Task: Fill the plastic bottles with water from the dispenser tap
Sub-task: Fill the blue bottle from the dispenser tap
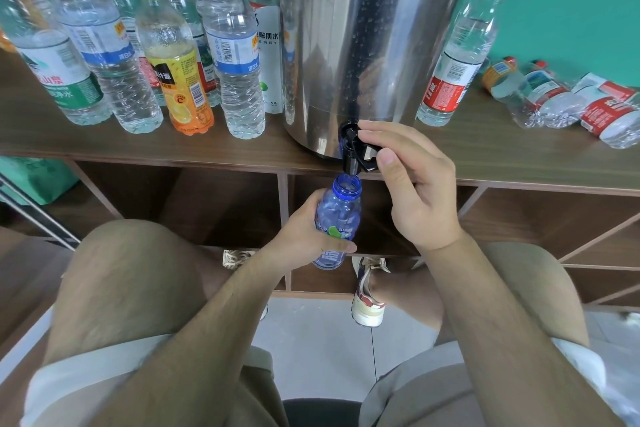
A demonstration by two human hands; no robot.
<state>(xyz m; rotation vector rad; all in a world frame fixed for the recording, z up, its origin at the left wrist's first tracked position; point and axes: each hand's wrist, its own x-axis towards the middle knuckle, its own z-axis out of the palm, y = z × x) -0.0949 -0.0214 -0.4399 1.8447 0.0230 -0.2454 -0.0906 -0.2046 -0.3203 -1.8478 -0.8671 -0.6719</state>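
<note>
The steel dispenser (363, 38) stands at the front edge of the wooden shelf top (104, 146), and its black tap (351, 152) reaches over this edge. The left hand (304, 236) grips the blue bottle (337, 215) around its body and holds its uncapped mouth just under the spout. How much water is inside, I cannot tell. The right hand (419, 191) pinches the tap lever between fingers and thumb. Toward the left end stand capped bottles (239, 55) with clear water. Toward the right end, crumpled bottles (554, 97) lie on their sides.
</note>
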